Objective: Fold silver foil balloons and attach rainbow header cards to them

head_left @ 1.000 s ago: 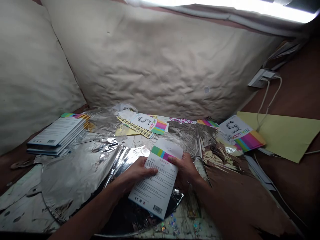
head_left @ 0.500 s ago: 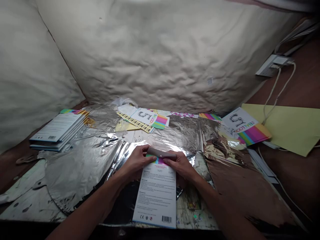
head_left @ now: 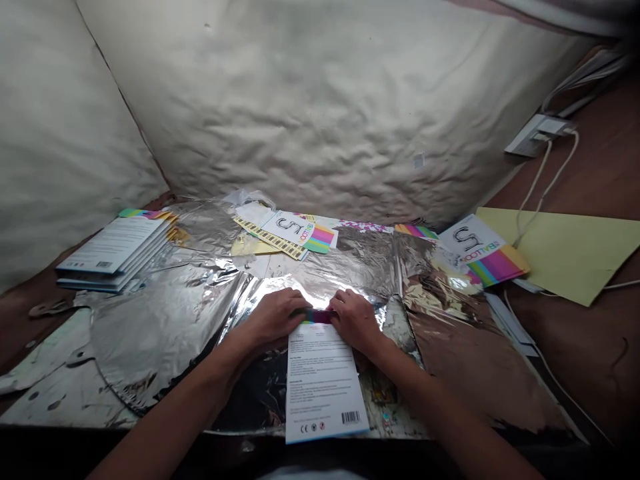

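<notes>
A white printed balloon packet (head_left: 323, 383) lies lengthwise before me, with its text side up and a barcode at the near end. Its colourful top end (head_left: 320, 317) is pinched between my two hands. My left hand (head_left: 280, 313) grips the left corner, fingers curled over the far edge. On the right corner, my right hand (head_left: 354, 320) does the same, knuckles up. Fingers hide both corners and part of the top edge. Shiny silver foil (head_left: 320, 290) spreads under and beyond the hands.
A stack of similar packets (head_left: 115, 247) stands at the left. Balloon packets (head_left: 300, 233) and a yellow patterned strip (head_left: 270, 237) lie at the back. At the right are another balloon packet (head_left: 480, 250), yellow paper (head_left: 560, 250), and cables running from a power strip (head_left: 537, 133).
The grey flap that stood up at the packet's top has been folded over and down. My hands have rolled forward over the edge, and the packet's near end has swung slightly right.
</notes>
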The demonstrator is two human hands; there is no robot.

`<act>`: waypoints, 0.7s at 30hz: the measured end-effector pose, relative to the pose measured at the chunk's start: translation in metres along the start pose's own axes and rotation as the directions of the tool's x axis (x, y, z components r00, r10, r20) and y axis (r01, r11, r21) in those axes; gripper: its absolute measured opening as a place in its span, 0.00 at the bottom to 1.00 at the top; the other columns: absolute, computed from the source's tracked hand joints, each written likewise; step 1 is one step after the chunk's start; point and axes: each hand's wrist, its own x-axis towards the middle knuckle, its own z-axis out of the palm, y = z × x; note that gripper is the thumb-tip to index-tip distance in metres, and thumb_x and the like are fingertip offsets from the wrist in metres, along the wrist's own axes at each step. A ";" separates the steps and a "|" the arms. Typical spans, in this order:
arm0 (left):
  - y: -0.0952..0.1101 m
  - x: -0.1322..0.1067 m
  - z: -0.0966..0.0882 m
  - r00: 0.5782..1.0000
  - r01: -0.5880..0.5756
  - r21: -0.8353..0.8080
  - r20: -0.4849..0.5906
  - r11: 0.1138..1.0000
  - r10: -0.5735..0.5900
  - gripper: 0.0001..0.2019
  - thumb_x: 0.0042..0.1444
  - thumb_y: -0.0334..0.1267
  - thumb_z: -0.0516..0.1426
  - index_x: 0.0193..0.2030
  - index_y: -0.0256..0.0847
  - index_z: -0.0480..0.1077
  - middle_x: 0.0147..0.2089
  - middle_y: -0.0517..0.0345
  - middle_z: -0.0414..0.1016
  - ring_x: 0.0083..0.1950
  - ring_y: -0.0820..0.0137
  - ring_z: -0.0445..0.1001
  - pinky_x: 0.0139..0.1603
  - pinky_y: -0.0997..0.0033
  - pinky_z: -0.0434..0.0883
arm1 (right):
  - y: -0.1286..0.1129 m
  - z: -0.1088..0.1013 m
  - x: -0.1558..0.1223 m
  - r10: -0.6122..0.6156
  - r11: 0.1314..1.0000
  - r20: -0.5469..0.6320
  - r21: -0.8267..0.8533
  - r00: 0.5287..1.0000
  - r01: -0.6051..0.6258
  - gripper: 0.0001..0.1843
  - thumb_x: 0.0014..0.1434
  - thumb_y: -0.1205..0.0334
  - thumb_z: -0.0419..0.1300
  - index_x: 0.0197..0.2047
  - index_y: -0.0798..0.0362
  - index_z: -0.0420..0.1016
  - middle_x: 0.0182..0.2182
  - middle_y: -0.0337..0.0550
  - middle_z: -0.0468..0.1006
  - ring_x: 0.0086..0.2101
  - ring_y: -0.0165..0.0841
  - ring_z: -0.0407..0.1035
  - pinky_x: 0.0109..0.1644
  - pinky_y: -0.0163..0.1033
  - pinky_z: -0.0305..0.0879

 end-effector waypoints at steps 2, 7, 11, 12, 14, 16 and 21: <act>0.001 -0.003 -0.002 0.995 -0.089 -0.014 0.040 0.996 0.089 0.16 0.60 0.32 0.55 0.53 0.50 0.75 0.49 0.58 0.77 0.49 0.66 0.74 0.48 0.70 0.67 | -0.002 -0.004 -0.002 0.005 1.000 0.033 0.001 0.999 -0.005 0.08 0.60 0.69 0.57 0.40 0.50 0.76 0.40 0.44 0.75 0.38 0.36 0.69 0.36 0.38 0.60; 0.005 -0.005 0.001 0.987 -0.152 0.075 0.063 0.986 0.147 0.18 0.63 0.31 0.54 0.55 0.56 0.74 0.51 0.59 0.77 0.50 0.67 0.74 0.47 0.70 0.67 | -0.007 -0.014 -0.024 0.025 0.989 -0.149 0.147 0.988 -0.003 0.18 0.65 0.66 0.54 0.57 0.51 0.70 0.51 0.50 0.72 0.40 0.35 0.72 0.39 0.37 0.65; 0.007 -0.004 0.003 0.987 -0.148 0.103 0.073 0.984 0.141 0.17 0.63 0.31 0.55 0.54 0.55 0.75 0.51 0.59 0.77 0.50 0.66 0.74 0.47 0.70 0.67 | -0.017 -0.017 -0.042 -0.024 0.965 -0.128 0.256 0.991 0.057 0.11 0.67 0.59 0.54 0.44 0.51 0.77 0.39 0.45 0.77 0.36 0.34 0.73 0.38 0.37 0.66; 0.007 -0.004 0.003 0.987 -0.148 0.103 0.077 0.984 0.140 0.18 0.63 0.31 0.55 0.55 0.55 0.74 0.51 0.59 0.77 0.50 0.66 0.74 0.47 0.70 0.67 | -0.019 -0.017 -0.043 -0.022 0.966 -0.065 0.255 0.998 0.038 0.11 0.67 0.59 0.55 0.45 0.50 0.76 0.39 0.44 0.78 0.35 0.34 0.73 0.38 0.37 0.66; 0.009 -0.004 0.001 0.987 -0.148 0.107 0.085 0.983 0.139 0.18 0.63 0.31 0.54 0.56 0.54 0.73 0.51 0.59 0.77 0.50 0.67 0.74 0.46 0.70 0.67 | -0.023 -0.016 -0.042 0.009 0.977 0.055 0.212 0.998 -0.021 0.12 0.66 0.58 0.56 0.50 0.50 0.75 0.41 0.44 0.79 0.36 0.36 0.75 0.38 0.38 0.65; 0.012 -0.005 -0.002 0.985 -0.159 0.117 0.090 0.980 0.149 0.17 0.62 0.32 0.55 0.56 0.52 0.73 0.50 0.59 0.76 0.49 0.66 0.73 0.45 0.70 0.68 | -0.024 -0.016 -0.038 0.036 0.983 0.112 0.177 0.993 -0.056 0.13 0.65 0.59 0.57 0.52 0.50 0.73 0.43 0.45 0.80 0.38 0.39 0.75 0.39 0.39 0.65; 0.019 -0.008 -0.004 0.981 -0.186 0.145 0.072 0.972 0.177 0.11 0.65 0.38 0.53 0.47 0.48 0.76 0.49 0.58 0.76 0.49 0.65 0.72 0.48 0.66 0.67 | -0.021 -0.011 -0.034 -0.004 0.981 0.039 0.196 0.999 -0.004 0.08 0.66 0.62 0.56 0.46 0.49 0.75 0.41 0.41 0.80 0.38 0.35 0.73 0.39 0.37 0.62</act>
